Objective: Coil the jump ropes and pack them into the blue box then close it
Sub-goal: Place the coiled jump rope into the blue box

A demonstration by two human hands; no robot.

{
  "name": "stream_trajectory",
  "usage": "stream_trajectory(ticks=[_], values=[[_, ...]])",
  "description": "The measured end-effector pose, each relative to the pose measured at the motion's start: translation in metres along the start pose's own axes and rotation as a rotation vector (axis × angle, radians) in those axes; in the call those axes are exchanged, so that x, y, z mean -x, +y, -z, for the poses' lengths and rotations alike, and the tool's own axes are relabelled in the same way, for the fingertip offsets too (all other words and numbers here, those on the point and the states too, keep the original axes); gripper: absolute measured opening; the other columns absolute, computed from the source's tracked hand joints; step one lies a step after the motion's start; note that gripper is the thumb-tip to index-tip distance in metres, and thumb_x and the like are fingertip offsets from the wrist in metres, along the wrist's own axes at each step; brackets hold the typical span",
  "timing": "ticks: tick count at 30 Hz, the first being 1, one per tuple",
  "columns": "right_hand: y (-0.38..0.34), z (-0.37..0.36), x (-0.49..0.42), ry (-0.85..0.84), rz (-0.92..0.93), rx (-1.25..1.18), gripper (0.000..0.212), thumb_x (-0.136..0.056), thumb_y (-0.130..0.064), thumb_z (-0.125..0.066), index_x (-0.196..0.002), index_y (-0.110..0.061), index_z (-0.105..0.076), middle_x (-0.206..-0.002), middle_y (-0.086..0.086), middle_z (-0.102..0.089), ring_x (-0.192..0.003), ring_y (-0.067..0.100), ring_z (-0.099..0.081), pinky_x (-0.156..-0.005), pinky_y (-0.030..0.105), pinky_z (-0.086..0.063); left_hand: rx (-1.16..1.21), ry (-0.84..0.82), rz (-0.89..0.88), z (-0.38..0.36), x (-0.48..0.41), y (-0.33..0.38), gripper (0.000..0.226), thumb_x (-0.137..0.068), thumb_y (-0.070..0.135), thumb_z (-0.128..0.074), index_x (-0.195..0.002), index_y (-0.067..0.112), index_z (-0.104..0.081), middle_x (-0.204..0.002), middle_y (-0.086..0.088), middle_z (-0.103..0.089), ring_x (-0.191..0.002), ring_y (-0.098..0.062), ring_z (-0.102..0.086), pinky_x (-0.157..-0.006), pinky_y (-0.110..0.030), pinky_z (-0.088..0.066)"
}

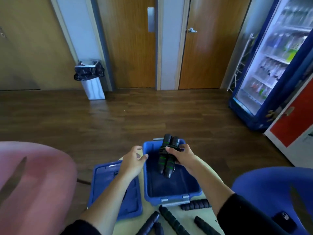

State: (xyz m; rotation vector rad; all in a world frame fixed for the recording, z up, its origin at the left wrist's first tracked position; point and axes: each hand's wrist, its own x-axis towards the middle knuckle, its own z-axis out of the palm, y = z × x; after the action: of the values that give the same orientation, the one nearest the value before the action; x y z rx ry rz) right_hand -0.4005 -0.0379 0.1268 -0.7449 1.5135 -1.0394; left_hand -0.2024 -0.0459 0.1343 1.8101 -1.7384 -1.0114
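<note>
Item: coiled jump rope (166, 158), 2 black handles with green bands laid side by side and lashed with turns of cord, held in the right hand (180, 154), fingers closed around the middle of the bundle, above the far half of the blue box (171, 194). The box stands open on the bench (189, 217), interior apparently bare. Left hand (133, 161): open, fingers spread, holding nothing, thumb and fingertips at or just beside the box's left rim; contact cannot be confirmed. Lid (101, 187): blue, lying flat to the left of the box, partly under the left forearm and appearing to overhang the bench edge. Loose handles (194, 204): at least 4 dark ribbed grips on the bench nearer the person, their cords not clearly visible. Risks, as judged: the cord turns look few, so a release from this height could loosen the wrap and let the rope spring open in the box; a bundle left crosswise could crowd the remaining ropes and stop the lid seating; the left forearm could nudge the overhanging lid to the floor; uncoiled cords near the bench edge could snag a sleeve or slide off.
</note>
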Motion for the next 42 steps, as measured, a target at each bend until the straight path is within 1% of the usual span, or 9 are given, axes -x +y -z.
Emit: stream_trajectory(ticks=[2,6,8,12,17,22,28,34,42], values=[[0.024,-0.003,-0.024,-0.02,-0.043,0.108,0.07,-0.051,-0.049,-0.086,-0.102,-0.02,-0.047,-0.113,0.008,-0.064,-0.1,0.021,-0.065,-0.092,0.046,-0.054,-0.078,-0.04,-0.006,-0.012,-0.007,-0.013,0.051,-0.095,0.036,-0.054,-0.142,0.021,-0.039,-0.11,-0.008,-0.063,-0.099,-0.021,-0.059,-0.078,-0.029,-0.043],[0.058,-0.012,-0.051,-0.034,-0.132,0.259,0.065,-0.068,-0.047,-0.082,-0.114,-0.02,-0.046,-0.113,0.005,-0.06,-0.102,0.024,-0.06,-0.088,0.04,-0.051,-0.138,-0.087,0.003,-0.031,-0.013,-0.034,0.06,-0.096,0.033,-0.054,-0.149,0.021,-0.029,-0.135,-0.013,-0.054,-0.123,-0.026,-0.052,-0.088,-0.03,-0.042],[0.067,-0.016,-0.057,-0.037,-0.162,0.299,0.063,-0.072,-0.045,-0.08,-0.119,-0.02,-0.046,-0.113,0.004,-0.057,-0.102,0.024,-0.058,-0.082,0.036,-0.05,-0.149,-0.109,-0.001,-0.038,-0.014,-0.042,0.059,-0.097,0.032,-0.053,-0.149,0.022,-0.028,-0.14,-0.011,-0.051,-0.123,-0.025,-0.052,-0.085,-0.029,-0.042],[0.091,-0.023,-0.068,-0.056,-0.18,0.311,0.066,-0.075,-0.037,-0.08,-0.127,-0.014,-0.046,-0.116,0.007,-0.056,-0.098,0.022,-0.057,-0.077,0.029,-0.045,-0.074,-0.095,0.02,-0.047,-0.015,-0.054,0.055,-0.098,0.03,-0.051,-0.148,0.024,-0.03,-0.13,-0.007,-0.057,-0.112,-0.024,-0.055,-0.079,-0.025,-0.036],[0.098,-0.038,-0.076,-0.049,-0.153,0.332,0.058,-0.081,-0.037,-0.074,-0.128,-0.015,-0.049,-0.125,0.009,-0.055,-0.095,0.019,-0.053,-0.075,0.027,-0.041,-0.029,-0.077,0.018,-0.051,-0.014,-0.058,0.052,-0.098,0.029,-0.051,-0.147,0.026,-0.032,-0.096,0.003,-0.055,-0.086,-0.016,-0.054,-0.073,-0.025,-0.038],[0.097,-0.053,-0.08,0.017,-0.13,0.445,0.061,-0.086,-0.045,-0.065,-0.131,-0.011,-0.042,-0.133,0.015,-0.049,-0.112,0.029,-0.054,-0.077,0.027,-0.04,0.009,-0.051,0.016,-0.055,-0.013,-0.059,0.05,-0.098,0.027,-0.051,-0.145,0.025,-0.035,-0.087,0.007,-0.053,-0.084,-0.02,-0.058,-0.079,-0.039,-0.053],[0.1,-0.054,-0.079,0.01,-0.143,0.572,0.078,-0.085,-0.063,-0.054,-0.143,-0.015,-0.033,-0.144,0.015,-0.035,-0.133,0.036,-0.036,-0.104,0.042,-0.039,0.041,-0.066,0.035,-0.054,-0.012,-0.061,0.05,-0.098,0.029,-0.051,-0.145,0.031,-0.035,-0.088,0.002,-0.059,-0.077,-0.024,-0.063,-0.077,-0.05,-0.056],[0.097,-0.041,-0.074,-0.006,-0.131,0.543,0.079,-0.08,-0.045,-0.072,-0.14,-0.008,-0.037,-0.139,0.015,-0.049,-0.125,0.03,-0.05,-0.088,0.029,-0.043,0.062,-0.06,0.048,-0.057,-0.011,-0.06,0.05,-0.097,0.029,-0.051,-0.144,0.031,-0.035,-0.083,0.007,-0.056,-0.08,-0.021,-0.061,-0.077,-0.05,-0.056],[0.098,-0.046,-0.077,0.006,-0.142,0.565,0.074,-0.079,-0.048,-0.073,-0.134,-0.007,-0.044,-0.132,0.014,-0.054,-0.119,0.028,-0.054,-0.078,0.027,-0.04,0.076,-0.073,0.055,-0.056,-0.014,-0.062,0.049,-0.097,0.03,-0.051,-0.144,0.032,-0.035,-0.079,0.003,-0.056,-0.074,-0.022,-0.061,-0.073,-0.051,-0.056]])
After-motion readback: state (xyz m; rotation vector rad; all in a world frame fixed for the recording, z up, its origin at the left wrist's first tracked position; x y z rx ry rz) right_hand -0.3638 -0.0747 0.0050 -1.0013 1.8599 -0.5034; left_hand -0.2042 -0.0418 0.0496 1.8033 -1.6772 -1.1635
